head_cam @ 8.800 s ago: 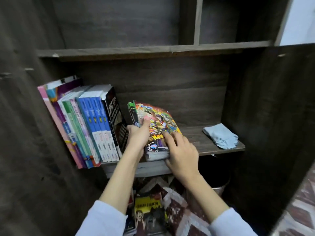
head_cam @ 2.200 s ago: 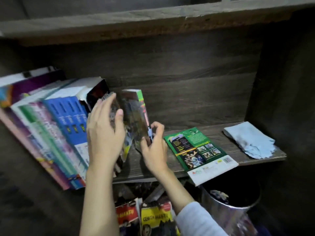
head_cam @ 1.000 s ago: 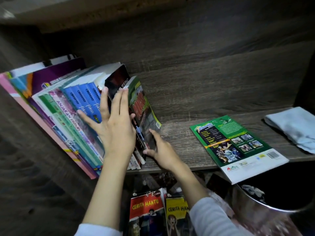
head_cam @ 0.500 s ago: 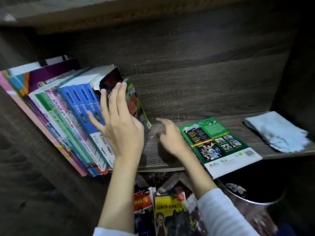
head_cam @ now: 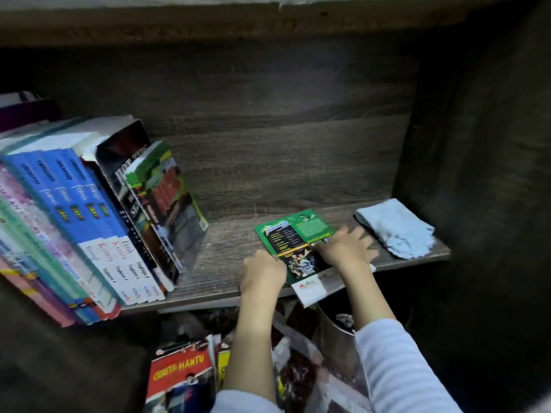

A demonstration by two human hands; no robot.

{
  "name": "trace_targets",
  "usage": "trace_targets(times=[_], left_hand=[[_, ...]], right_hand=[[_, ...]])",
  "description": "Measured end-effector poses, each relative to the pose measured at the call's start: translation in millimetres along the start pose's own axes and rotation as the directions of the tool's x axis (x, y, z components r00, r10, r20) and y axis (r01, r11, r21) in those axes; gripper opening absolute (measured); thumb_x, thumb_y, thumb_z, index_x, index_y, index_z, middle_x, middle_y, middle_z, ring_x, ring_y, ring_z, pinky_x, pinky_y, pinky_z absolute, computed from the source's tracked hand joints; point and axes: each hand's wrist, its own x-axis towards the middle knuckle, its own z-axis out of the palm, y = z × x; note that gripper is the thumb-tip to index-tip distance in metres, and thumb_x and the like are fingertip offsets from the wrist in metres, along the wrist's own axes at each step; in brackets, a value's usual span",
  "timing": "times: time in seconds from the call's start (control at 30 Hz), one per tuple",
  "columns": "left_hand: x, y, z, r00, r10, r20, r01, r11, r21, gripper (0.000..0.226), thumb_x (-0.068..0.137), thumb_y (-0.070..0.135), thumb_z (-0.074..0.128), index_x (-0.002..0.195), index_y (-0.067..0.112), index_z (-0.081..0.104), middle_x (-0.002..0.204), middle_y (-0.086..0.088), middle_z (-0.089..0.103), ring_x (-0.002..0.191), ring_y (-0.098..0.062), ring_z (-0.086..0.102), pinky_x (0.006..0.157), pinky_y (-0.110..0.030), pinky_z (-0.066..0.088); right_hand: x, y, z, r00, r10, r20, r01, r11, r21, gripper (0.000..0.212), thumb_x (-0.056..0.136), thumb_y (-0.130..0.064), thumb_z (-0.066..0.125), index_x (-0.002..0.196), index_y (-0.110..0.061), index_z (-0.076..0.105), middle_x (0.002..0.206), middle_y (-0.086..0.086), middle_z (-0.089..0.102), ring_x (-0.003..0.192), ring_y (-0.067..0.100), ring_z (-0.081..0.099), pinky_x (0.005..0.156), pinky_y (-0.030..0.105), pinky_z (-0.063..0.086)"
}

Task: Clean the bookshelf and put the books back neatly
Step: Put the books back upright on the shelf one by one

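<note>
A thin green book (head_cam: 293,234) lies flat, back cover up, on the dark wooden shelf (head_cam: 226,242), its white end hanging over the front edge. My left hand (head_cam: 262,271) grips its left edge with curled fingers. My right hand (head_cam: 346,248) rests on its right side, fingers spread over the cover. A row of books (head_cam: 89,222) leans to the left at the shelf's left end, its rightmost one a green-covered comic (head_cam: 170,201).
A folded light-blue cloth (head_cam: 393,226) lies at the shelf's right end. Below the shelf stand a metal bin (head_cam: 334,329) and several comics on the floor, one with a red cover (head_cam: 179,377). A dark side panel (head_cam: 477,174) closes the right.
Both hands left the leaning row and moved right to the flat green book. The left hand now grips its edge and the right lies on its cover.
</note>
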Motion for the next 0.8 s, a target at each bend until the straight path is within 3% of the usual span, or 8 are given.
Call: trace_targets(times=[0.17,0.37,0.57,0.7,0.8], left_hand=[[7,2,19,1.0,-0.005,0.018,0.006,1.0,-0.027,0.025,0.094,0.016,0.046,0.109,0.0,0.059,0.117,-0.021,0.059,0.106,-0.035,0.059,0.086,-0.036,0.047],[20,-2,26,0.999,-0.034,0.008,0.034,0.993,-0.111,0.022,0.093,0.015,0.048,0.104,0.001,0.059,0.115,-0.019,0.061,0.105,-0.034,0.058,0.079,-0.032,0.043],[27,-15,23,0.996,-0.063,-0.057,0.047,0.967,-0.25,0.02,0.087,0.007,0.05,0.099,0.01,0.066,0.1,-0.014,0.068,0.088,-0.029,0.063,0.07,-0.029,0.044],[39,-25,20,0.996,-0.088,-0.017,0.068,0.861,-0.505,0.024,0.089,0.003,0.052,0.106,0.011,0.067,0.083,-0.003,0.066,0.072,-0.02,0.059,0.065,-0.026,0.045],[39,-29,7,0.994,-0.11,0.016,0.086,0.672,-0.735,0.032,0.09,-0.007,0.049,0.118,0.002,0.06,0.091,-0.004,0.063,0.076,-0.017,0.06,0.069,-0.025,0.053]], right_hand=[[4,5,7,1.0,-0.005,-0.007,0.005,0.999,-0.047,0.07,0.089,-0.054,0.052,0.141,-0.012,0.035,0.144,0.012,0.027,0.133,0.033,0.024,0.106,0.044,0.025],[9,7,8,0.998,0.039,0.044,-0.043,0.994,0.096,0.084,0.076,-0.062,0.065,0.137,-0.01,0.041,0.143,0.015,0.029,0.133,0.032,0.028,0.106,0.04,0.028],[14,7,9,0.996,0.043,0.074,-0.066,0.938,0.341,0.078,0.072,-0.04,0.077,0.133,-0.004,0.043,0.14,0.018,0.038,0.129,0.033,0.039,0.102,0.036,0.036],[18,-5,2,0.993,-0.052,0.104,-0.019,0.81,0.586,0.061,0.077,-0.014,0.068,0.127,0.0,0.037,0.126,0.022,0.053,0.117,0.032,0.052,0.095,0.038,0.043],[15,-18,-13,0.979,-0.204,0.03,0.12,0.68,0.723,0.032,0.069,0.0,0.065,0.087,-0.015,0.043,0.091,0.013,0.055,0.088,0.024,0.054,0.077,0.037,0.045]])
